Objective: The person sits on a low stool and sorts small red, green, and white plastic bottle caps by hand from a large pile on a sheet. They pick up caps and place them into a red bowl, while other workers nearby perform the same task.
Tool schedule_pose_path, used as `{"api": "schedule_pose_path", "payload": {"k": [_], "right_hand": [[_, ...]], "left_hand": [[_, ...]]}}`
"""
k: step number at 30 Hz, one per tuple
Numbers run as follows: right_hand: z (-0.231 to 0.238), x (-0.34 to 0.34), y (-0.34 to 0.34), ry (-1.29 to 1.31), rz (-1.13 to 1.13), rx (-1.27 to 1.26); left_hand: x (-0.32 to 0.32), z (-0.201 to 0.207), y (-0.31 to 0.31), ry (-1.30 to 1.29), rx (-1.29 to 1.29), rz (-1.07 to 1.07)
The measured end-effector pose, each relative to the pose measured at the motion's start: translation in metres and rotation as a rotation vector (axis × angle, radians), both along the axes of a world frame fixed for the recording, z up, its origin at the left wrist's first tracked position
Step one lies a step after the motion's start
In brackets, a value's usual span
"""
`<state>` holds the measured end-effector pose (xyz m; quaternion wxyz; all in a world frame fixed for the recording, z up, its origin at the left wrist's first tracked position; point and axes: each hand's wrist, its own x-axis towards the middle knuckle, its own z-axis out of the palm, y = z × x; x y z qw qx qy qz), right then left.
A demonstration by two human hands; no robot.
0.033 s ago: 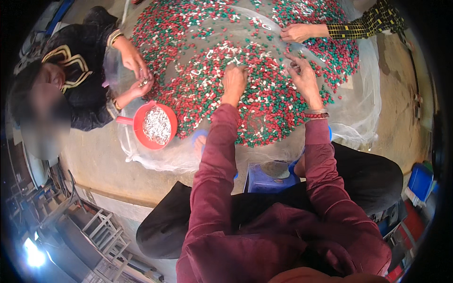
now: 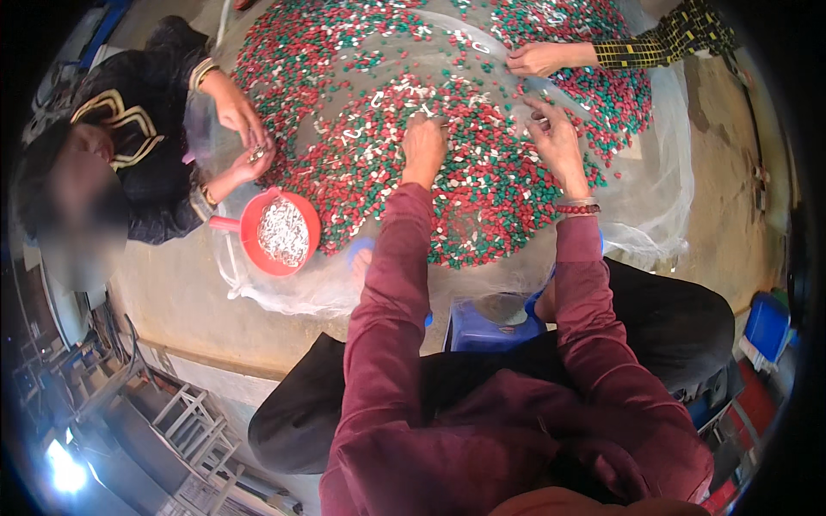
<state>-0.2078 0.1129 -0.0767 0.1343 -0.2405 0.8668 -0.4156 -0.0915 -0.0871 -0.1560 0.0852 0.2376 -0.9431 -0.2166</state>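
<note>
A wide heap of small red, green and white pieces (image 2: 482, 202) is spread in front of me. My left hand (image 2: 424, 150) is curled over its middle with the fingertips pressed together; whatever they pinch is too small or hidden to name. Over the right part of the heap, my right hand (image 2: 559, 146) has its index finger stretched out and its thumb apart, with nothing visible between them. Loose white curved pieces (image 2: 376, 100) lie among the coloured ones near my left hand.
Pale netting (image 2: 658, 211) lies under the heap. Left stands a red handled pan (image 2: 313, 236) full of white pieces. A person in black (image 2: 172, 129) works at the left; a co-worker's hand (image 2: 538, 58) reaches in from the far right. A blue plastic stool (image 2: 486, 331) is below me.
</note>
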Motion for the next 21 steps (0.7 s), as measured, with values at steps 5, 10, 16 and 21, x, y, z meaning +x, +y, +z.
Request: {"api": "schedule_pose_path", "payload": {"k": [5, 10, 16, 21], "right_hand": [[-0.01, -0.032, 0.034, 0.067, -0.181, -0.011], [-0.019, -0.038, 0.044, 0.05, -0.203, 0.027], [-0.013, -0.019, 0.031, -0.034, -0.072, 0.014], [0.007, -0.005, 0.024, -0.061, 0.029, 0.002]], "left_hand": [[-0.015, -0.024, 0.004, -0.288, -0.194, -0.124], [0.009, -0.024, 0.018, -0.223, -0.071, -0.078], [0.059, -0.011, 0.032, -0.224, 0.329, -0.084], [0.094, -0.001, 0.026, -0.216, 0.375, 0.019]]}}
